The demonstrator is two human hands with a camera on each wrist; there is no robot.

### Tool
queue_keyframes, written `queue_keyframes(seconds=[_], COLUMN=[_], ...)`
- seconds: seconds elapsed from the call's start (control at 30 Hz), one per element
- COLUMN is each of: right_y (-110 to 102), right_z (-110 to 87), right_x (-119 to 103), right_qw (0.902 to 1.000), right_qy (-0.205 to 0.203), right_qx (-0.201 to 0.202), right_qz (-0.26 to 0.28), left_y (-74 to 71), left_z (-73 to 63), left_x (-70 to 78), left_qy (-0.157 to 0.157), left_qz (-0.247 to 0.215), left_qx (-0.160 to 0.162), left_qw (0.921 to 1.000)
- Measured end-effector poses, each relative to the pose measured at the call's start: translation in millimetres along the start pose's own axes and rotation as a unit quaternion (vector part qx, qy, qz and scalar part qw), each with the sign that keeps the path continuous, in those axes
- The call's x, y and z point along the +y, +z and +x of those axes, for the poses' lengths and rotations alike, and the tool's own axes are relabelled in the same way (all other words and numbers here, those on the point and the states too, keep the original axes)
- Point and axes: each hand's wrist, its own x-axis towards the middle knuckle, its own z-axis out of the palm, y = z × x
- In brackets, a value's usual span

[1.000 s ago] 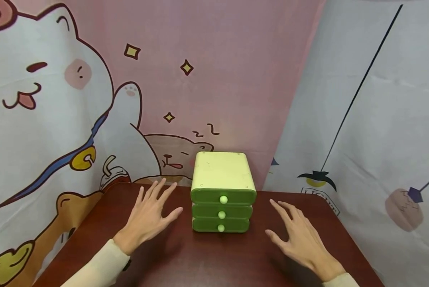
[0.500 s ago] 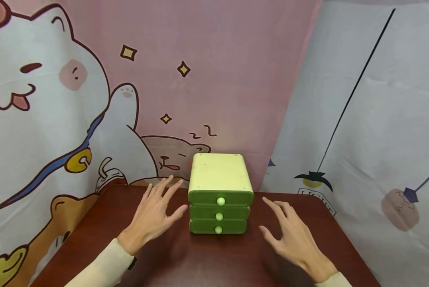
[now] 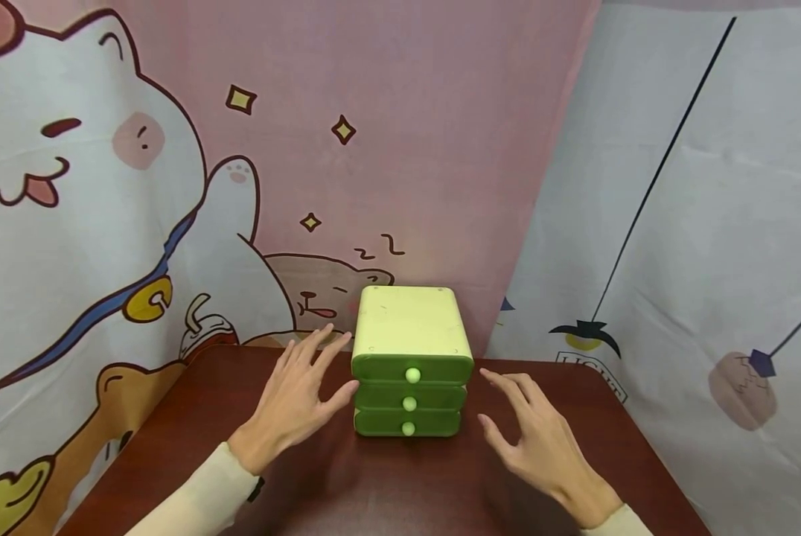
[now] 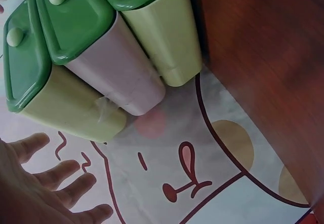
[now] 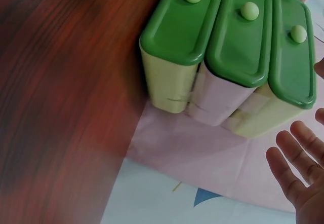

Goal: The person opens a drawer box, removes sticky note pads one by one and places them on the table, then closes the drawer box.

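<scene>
A small three-tier drawer box (image 3: pixel 410 320) stands on the dark red table, with a pale yellow top and green drawer fronts, each with a round light-green knob. All its drawers look closed. My left hand (image 3: pixel 293 406) hovers just left of the box, fingers spread and straight, touching nothing. On the other side, my right hand (image 3: pixel 541 439) hangs in the air with fingers extended and slightly bent, also apart from the box. In the left wrist view the box's middle tier (image 4: pixel 121 67) shows a pinkish side. Clear tape spans the tiers' sides in the right wrist view.
A reddish-brown wooden tabletop (image 3: pixel 400 491) lies under the box and both hands. Directly behind it hangs a printed cloth backdrop (image 3: pixel 427 149) with cartoon animals on pink and pale grey. The box stands near the table's back edge.
Both hands have drawn slightly inward toward the box, the left moving right and the right moving left. The whole head view has shifted a little. The box stays in place on the table.
</scene>
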Motion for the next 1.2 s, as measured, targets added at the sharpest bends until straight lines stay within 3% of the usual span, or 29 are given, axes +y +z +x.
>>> queue_keyframes(seconds=[0.47, 1.2], right_y=[7, 29], right_z=[8.6, 24.7], right_x=[-17, -36], right_qw=[0.9991, 0.9943], right_qy=[-0.014, -0.041], right_qx=[0.0, -0.012], right_qz=[0.04, 0.098], left_y=[3.8, 5.1], left_z=[7.4, 23.6], left_x=[7.9, 20.4], left_qy=[0.022, 0.03], left_qz=[-0.014, -0.029], left_qx=[0.007, -0.003], left_qw=[0.9996, 0.9991])
